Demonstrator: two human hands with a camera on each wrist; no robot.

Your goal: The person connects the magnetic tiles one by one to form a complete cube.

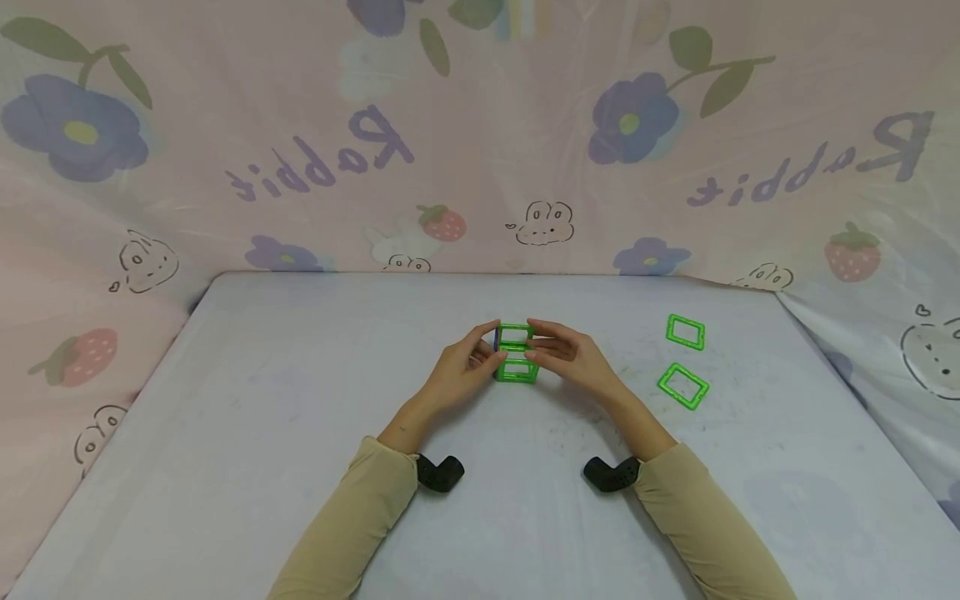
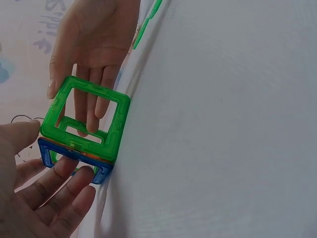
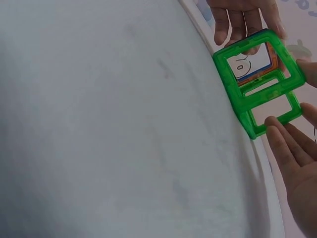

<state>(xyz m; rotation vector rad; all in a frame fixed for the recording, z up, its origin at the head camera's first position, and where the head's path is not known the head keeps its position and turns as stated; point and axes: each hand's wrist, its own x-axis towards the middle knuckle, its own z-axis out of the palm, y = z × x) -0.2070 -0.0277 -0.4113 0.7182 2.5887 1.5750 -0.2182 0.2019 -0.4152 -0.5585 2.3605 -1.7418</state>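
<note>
A box of see-through magnetic tiles, mostly green square frames, stands upright at the middle of the table. One side is a blue tile with an orange strip along it. My left hand grips the box from the left, thumb at the near green corner and fingers against the blue side. From the opposite side my right hand holds it, thumb at the near edge. In the right wrist view, the fingertips of the right hand lie along a green side.
Two loose green frame tiles lie flat to the right on the white table, one farther back and one nearer. Black wrist devices sit at both sleeve cuffs. A patterned cloth hangs behind the table.
</note>
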